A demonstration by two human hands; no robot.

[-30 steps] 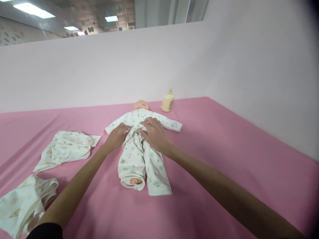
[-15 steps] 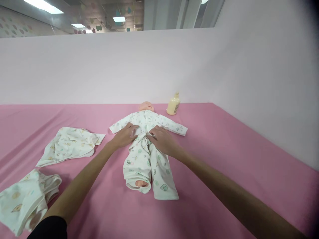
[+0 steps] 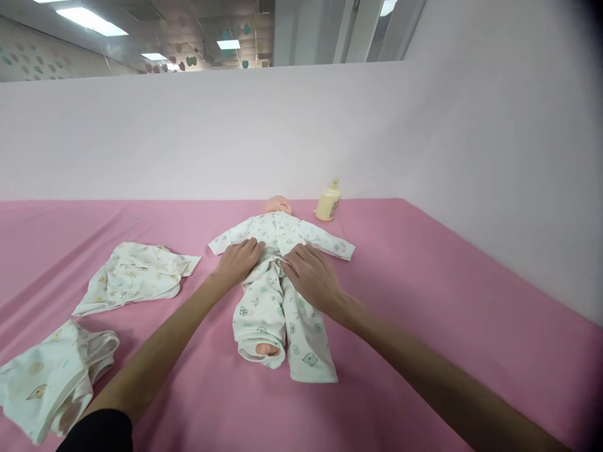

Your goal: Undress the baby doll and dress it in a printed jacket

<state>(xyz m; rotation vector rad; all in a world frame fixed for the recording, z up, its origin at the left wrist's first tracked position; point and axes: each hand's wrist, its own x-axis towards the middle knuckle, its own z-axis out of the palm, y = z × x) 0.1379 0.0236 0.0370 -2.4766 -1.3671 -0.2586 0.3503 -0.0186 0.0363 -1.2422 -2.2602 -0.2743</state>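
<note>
A baby doll [image 3: 277, 204] lies on its back, its head toward the wall. It wears a white printed long-sleeved top [image 3: 277, 227] with the sleeves spread to both sides. White printed baby trousers [image 3: 264, 307] cover its lower body. A bit of the doll's foot shows in the left cuff, while the right leg lies flat. My left hand [image 3: 241, 260] is closed on the trousers' waist at the left side. On the right side of the waist, my right hand [image 3: 311, 276] is closed on the same waistband. Both sets of fingertips are partly hidden in the cloth.
A pale yellow pump bottle [image 3: 328, 202] stands right of the doll's head, near the white wall [image 3: 188, 138]. To the left lie a white printed baby garment [image 3: 136, 276] and another crumpled one [image 3: 51, 376]. Pink cloth [image 3: 400, 351] covers the table.
My left fingers have curled over at the waist and moved slightly right. My right hand has shifted a little with the waistband. The doll stays in place; the view has tilted slightly.
</note>
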